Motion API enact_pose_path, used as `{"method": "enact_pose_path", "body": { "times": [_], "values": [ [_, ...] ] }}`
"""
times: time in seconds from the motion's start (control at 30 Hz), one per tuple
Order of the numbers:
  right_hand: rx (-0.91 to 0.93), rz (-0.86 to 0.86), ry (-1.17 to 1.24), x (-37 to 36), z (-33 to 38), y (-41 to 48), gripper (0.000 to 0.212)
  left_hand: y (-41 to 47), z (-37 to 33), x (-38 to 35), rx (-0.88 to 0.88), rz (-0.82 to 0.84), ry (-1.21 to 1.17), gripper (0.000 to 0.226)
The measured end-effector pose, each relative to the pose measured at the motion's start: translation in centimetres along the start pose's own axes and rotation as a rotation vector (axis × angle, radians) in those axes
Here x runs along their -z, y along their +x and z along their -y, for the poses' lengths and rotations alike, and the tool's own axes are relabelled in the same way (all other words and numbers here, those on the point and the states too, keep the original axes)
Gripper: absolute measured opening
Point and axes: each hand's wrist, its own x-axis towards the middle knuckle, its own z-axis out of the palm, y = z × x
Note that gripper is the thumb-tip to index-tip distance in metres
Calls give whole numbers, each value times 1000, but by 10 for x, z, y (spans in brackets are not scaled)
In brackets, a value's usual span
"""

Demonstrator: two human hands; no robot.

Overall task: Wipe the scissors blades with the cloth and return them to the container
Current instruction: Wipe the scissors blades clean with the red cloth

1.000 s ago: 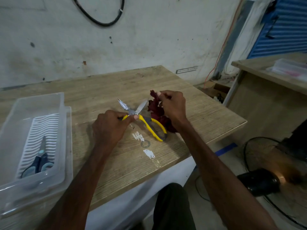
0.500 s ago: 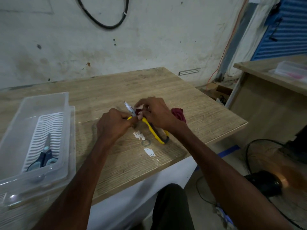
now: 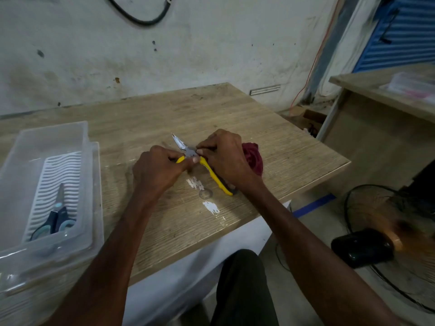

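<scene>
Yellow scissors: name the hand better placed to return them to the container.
Left: the left hand grips the yellow scissors and is nearer the container; the right hand holds the maroon cloth.

Head-worn view, close, looking forward-down over table (image 3: 235, 114).

On table (image 3: 211, 109), far left: container (image 3: 49, 135), near the front-left corner. In container: inner tray (image 3: 58, 165), spare scissors (image 3: 56, 215) lying on it toward the near end, tips pointing away. Mid-table, right of container and well apart: scissors (image 3: 208, 169), blade tip pointing away-left, one handle running toward near-right edge. Left hand (image 3: 156, 170) gripping left handle, right hand (image 3: 226, 158) pinching at pivot, hands close together. Cloth (image 3: 253, 157) on table just right of right hand, partly under it. Behind table: wall with cable (image 3: 141, 18) up high. Right of table, apart: second table (image 3: 367, 90), box (image 3: 412, 87) on it. On floor, right and nearer: fan (image 3: 386, 243).
</scene>
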Motion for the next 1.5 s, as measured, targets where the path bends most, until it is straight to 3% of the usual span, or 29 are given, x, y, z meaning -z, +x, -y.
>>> {"method": "enact_pose_path", "body": {
  "times": [0.2, 0.33, 0.47, 0.53, 0.63, 0.7, 0.77, 0.83, 1.0, 1.17, 1.3, 1.43, 1.5],
  "values": [
    [-131, -137, 37, -4, -5, 22, 8, -4, -6, 3, -5, -41, 2, 46],
    [-31, 40, -67, -15, 6, 10, 4, -2, -5, 1, -6, -67, 30, 36],
    [-174, -62, -155, -12, -8, 37, 14, -3, -5, -1, -30, -57, 15, 45],
    [-156, -30, -169, -17, -5, 35, 10, -2, -4, -1, -24, -69, 28, 45],
    [4, 65, -144, -18, 2, 11, 12, -1, -3, -2, -16, -80, 36, 39],
    [-32, -33, -97, -13, -1, 13, 25, -2, -3, -3, -29, -71, 20, 42],
    [-86, -126, -90, -13, -2, 15, 25, -3, -4, -2, -34, -69, 2, 45],
    [-79, -70, -78, -17, 5, 6, 16, -3, -4, -1, -24, -76, 2, 45],
    [-14, 128, 45, 7, 3, 3, 16, -5, -6, 1, -14, -72, 1, 46],
    [-61, 43, 180, 12, -6, 7, 14, -6, -5, 0, -28, -55, -7, 46],
    [-53, 35, 59, 7, -8, 19, 7, -5, -5, -1, -30, -77, 17, 49],
    [-159, -97, -82, -1, -12, 26, 18, -6, -4, -2, -39, -89, 6, 51],
    [-111, -23, -111, -6, -4, 16, 20, -4, -3, -4, -19, -98, -1, 47]
  ]
}}
